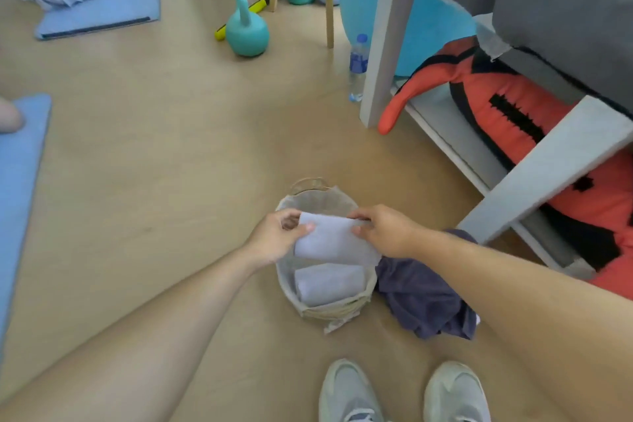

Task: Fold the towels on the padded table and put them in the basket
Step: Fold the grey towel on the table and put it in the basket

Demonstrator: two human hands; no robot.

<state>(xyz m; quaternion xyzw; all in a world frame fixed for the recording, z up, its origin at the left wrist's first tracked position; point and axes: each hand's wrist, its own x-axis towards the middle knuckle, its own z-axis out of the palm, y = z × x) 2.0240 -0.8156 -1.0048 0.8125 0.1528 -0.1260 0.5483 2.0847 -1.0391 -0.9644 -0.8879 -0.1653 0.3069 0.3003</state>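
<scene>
A folded pale lilac towel [334, 240] hangs over the woven basket [329, 310] on the floor. My left hand [277, 238] pinches its left end and my right hand [383, 231] pinches its right end. Inside the basket lies another folded lilac towel [327, 283], below the held one. The padded table [561, 7], grey on top with pale legs, rises at the upper right.
A dark blue cloth [424, 298] lies right of the basket. My shoes [352, 390] stand below. An orange and black bag [507, 113] sits under the table. A water bottle [358, 68], teal kettlebells [246, 27] and blue mats [102, 10] lie about the floor; a person kneels at top left.
</scene>
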